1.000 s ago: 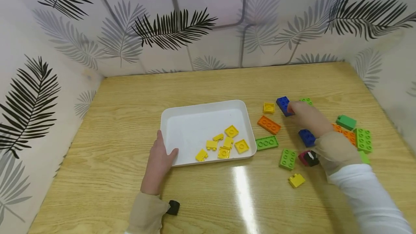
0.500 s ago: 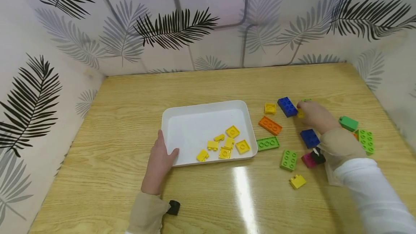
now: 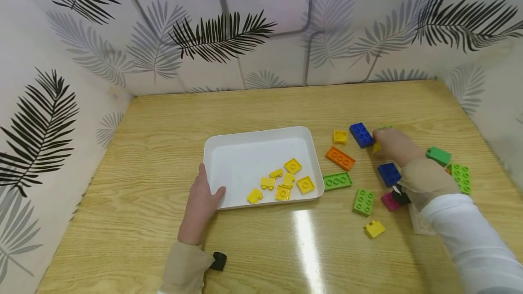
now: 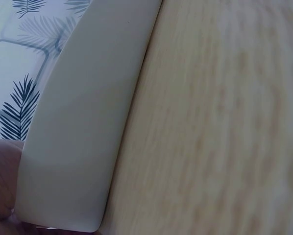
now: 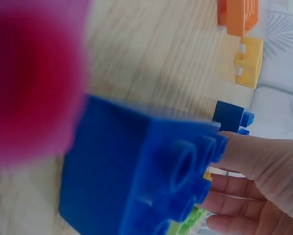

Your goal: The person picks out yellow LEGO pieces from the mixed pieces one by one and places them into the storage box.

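My left hand (image 3: 200,198) grips the left end of a white tray (image 3: 237,162), thumb over the near rim and fingers along the outer wall. Several yellow bricks (image 3: 268,183) lie in the tray's right half. At the right, my right hand (image 3: 398,146) pinches a small yellow brick (image 3: 376,148) between thumb and fingers, mostly hidden by them. Just left of those fingertips lies a blue brick (image 3: 361,135). Another blue brick (image 3: 389,174) sits below the hand and looms large in the right wrist view. A light green brick (image 3: 386,127) peeks out behind the hand.
Between tray and right arm lie a yellow brick (image 3: 340,137), an orange one (image 3: 340,158), green ones (image 3: 337,181) and a nearer yellow one (image 3: 374,229). A magenta brick (image 3: 390,201) sits by the right wrist. More green bricks (image 3: 460,178) lie beyond the forearm. Patterned wall behind.
My right hand has moved right from the blue brick to the yellow brick beside it, and its fingers have closed on that brick. The left hand keeps its place on the tray.
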`<action>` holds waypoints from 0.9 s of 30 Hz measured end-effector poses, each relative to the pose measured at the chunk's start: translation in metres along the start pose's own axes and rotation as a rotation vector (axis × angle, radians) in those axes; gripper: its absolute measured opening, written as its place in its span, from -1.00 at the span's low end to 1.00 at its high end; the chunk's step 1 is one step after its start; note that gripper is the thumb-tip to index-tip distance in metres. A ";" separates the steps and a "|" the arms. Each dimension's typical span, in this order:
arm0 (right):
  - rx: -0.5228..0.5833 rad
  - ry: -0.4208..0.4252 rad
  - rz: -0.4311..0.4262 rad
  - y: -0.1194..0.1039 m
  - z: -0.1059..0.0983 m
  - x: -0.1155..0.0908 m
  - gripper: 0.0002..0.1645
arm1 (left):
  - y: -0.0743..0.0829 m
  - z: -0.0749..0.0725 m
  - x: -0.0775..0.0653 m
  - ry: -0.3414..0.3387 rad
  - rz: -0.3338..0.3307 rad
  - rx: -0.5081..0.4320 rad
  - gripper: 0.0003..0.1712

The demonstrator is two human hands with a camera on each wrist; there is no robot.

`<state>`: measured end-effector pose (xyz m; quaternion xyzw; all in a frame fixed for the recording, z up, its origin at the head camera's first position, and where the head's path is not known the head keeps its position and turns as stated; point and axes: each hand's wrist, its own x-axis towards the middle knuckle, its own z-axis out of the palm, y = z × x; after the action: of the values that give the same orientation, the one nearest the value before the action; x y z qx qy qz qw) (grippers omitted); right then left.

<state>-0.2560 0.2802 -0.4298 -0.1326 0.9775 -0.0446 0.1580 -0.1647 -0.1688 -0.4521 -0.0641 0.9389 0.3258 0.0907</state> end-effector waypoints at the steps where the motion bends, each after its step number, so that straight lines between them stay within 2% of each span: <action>1: -0.003 -0.003 0.001 0.000 0.000 0.000 -0.63 | 0.000 0.000 0.000 0.000 0.000 0.001 -0.04; 7: 0.006 -0.027 0.021 0.001 -0.003 -0.002 -0.66 | 0.000 0.000 0.000 -0.004 0.004 -0.002 -0.05; 15: -0.004 -0.039 0.036 -0.007 -0.013 -0.007 -0.59 | 0.000 -0.001 -0.001 -0.001 0.019 0.002 -0.05; 20: -0.013 -0.046 0.042 -0.023 -0.022 -0.009 -0.62 | 0.000 0.000 -0.001 -0.009 0.011 0.004 -0.05; 27: -0.050 0.007 -0.018 -0.051 -0.036 -0.006 -0.63 | -0.001 0.000 0.000 -0.003 0.010 -0.004 -0.04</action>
<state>-0.2499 0.2348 -0.3874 -0.1450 0.9776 -0.0219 0.1510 -0.1648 -0.1696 -0.4531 -0.0592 0.9385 0.3281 0.0903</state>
